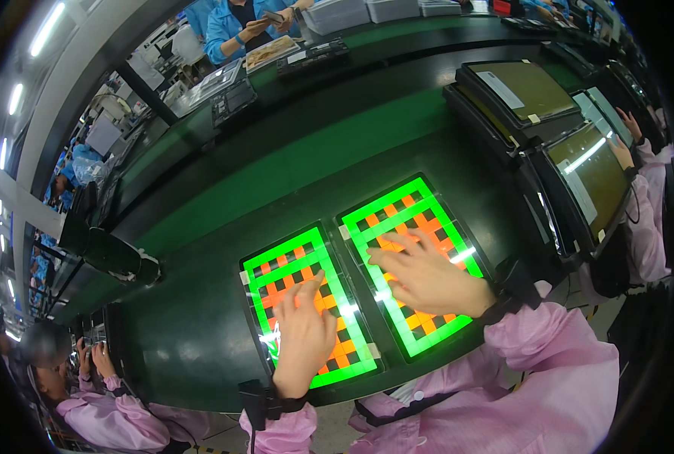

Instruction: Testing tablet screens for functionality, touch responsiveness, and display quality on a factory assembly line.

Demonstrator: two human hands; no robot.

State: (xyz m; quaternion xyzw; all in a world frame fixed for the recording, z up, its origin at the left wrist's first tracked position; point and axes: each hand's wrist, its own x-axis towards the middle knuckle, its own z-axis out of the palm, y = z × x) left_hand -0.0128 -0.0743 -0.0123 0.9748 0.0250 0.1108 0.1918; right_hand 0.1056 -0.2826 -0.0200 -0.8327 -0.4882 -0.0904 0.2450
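**Tablets lit with a checker pattern, both under flat palms**

Two tablets lie side by side on the green conveyor belt (201, 318). Left hand (303, 333) rests spread on the left tablet (291, 265), fingers apart, gripping nothing. Right hand (424, 276) lies spread on the right tablet (409, 212). Orange squares under each palm suggest touch checking is underway; the green borders beyond the fingertips look unfinished.

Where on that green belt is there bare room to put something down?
Bare green belt lies left of the left glowing checkered tablet, and a wide strip runs beyond both tablets. It is crowded nearer: the left hand and right hand lie flat on the left and right tablet, and dark trays with screens fill the right.
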